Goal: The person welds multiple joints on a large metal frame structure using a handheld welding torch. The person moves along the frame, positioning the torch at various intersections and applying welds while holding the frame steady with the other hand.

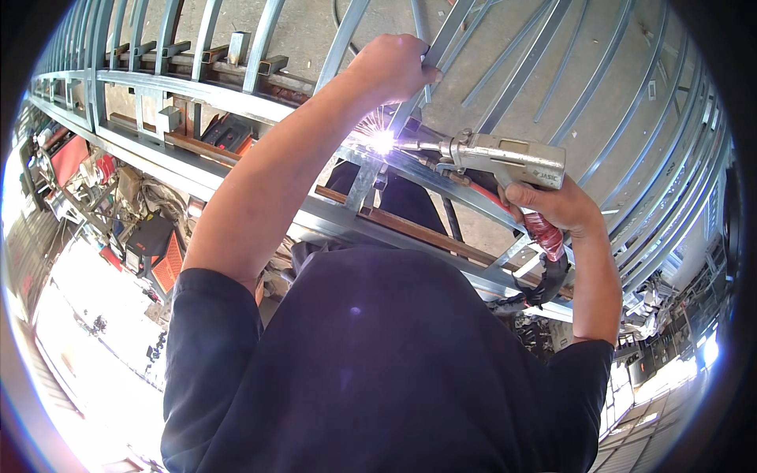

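Note:
My right hand (558, 206) is wrapped round the grip of a silver pistol-shaped welding gun (512, 156), which points left. At its nozzle tip burns a bright white-violet arc (382, 142) that throws sparks onto a joint of the galvanized steel frame (260, 106). The glare hides the joint itself. Just above the arc, my left hand (394, 67) is closed on a slanting square metal bar (445, 31), its lower end close to the glow. Red wrapping (544, 236) covers the lower handle, and a dark cable (548, 285) hangs from it.
Long parallel metal bars (607, 67) stretch over the concrete floor (505, 39) at the far side and right. Rusty brown beams (426, 232) run beneath the frame. Below left lie an orange-and-black case (165, 260) and assorted clutter.

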Demonstrator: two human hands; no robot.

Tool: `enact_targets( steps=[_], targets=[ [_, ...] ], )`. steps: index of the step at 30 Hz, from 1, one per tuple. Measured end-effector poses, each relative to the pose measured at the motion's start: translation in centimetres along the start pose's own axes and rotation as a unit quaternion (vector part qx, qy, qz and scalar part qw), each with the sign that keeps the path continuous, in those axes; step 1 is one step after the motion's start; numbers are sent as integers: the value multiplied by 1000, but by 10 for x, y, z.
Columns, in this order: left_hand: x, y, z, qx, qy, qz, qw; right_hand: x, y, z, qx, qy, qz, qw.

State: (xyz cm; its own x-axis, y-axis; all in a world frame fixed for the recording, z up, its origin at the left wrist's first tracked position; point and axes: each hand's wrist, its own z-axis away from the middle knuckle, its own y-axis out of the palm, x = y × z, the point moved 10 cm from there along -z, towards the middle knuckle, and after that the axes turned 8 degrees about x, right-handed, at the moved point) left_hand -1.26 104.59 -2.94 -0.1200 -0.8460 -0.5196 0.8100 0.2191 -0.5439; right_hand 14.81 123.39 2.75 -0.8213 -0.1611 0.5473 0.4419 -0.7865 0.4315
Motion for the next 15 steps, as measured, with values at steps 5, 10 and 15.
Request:
enact_targets(
  steps=[5, 10, 15],
  targets=[
    [3, 2, -1, -1, -7, 0, 1000, 0, 0, -1, -13, -1, 9, 1000],
    [2, 3, 0, 34, -39, 0, 999, 1, 0, 0, -7, 11, 9, 1000],
    [2, 2, 0, 26, -37, -8, 999, 1, 0, 1, -10, 10, 19, 1000]
  ],
)
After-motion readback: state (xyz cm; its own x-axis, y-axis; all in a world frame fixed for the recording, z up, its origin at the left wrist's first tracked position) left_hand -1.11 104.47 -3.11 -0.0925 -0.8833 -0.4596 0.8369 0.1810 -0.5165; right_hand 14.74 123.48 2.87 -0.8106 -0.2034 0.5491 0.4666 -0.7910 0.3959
